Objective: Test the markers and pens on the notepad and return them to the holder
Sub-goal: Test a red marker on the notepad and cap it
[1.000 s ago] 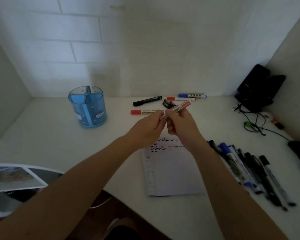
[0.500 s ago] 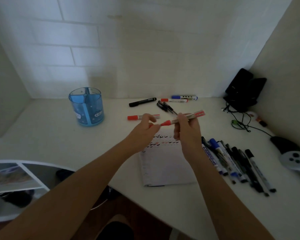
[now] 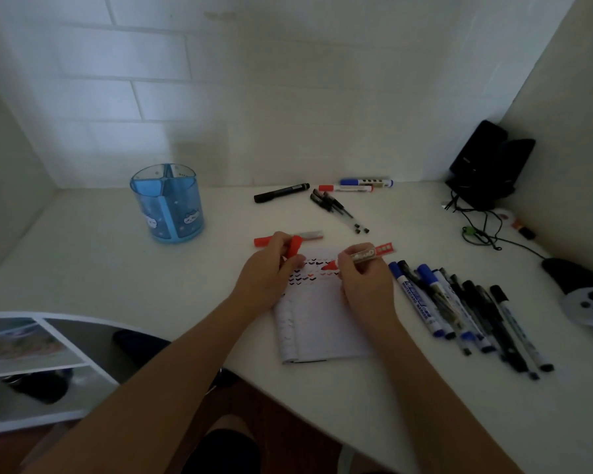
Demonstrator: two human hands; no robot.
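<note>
Two grips over the notepad (image 3: pixel 319 323): right hand (image 3: pixel 365 285) pinches the light, stiff red marker (image 3: pixel 367 254) mid-barrel (likely the steadiest hold), left hand (image 3: pixel 267 282) pinches its cap (image 3: pixel 294 249).

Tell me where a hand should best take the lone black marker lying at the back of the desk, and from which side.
Mid-barrel, from above. The black marker lies flat on the desk, clear of the thin pens beside it, so thumb and finger can likely close across its narrow width; its ends give less balance.
</note>
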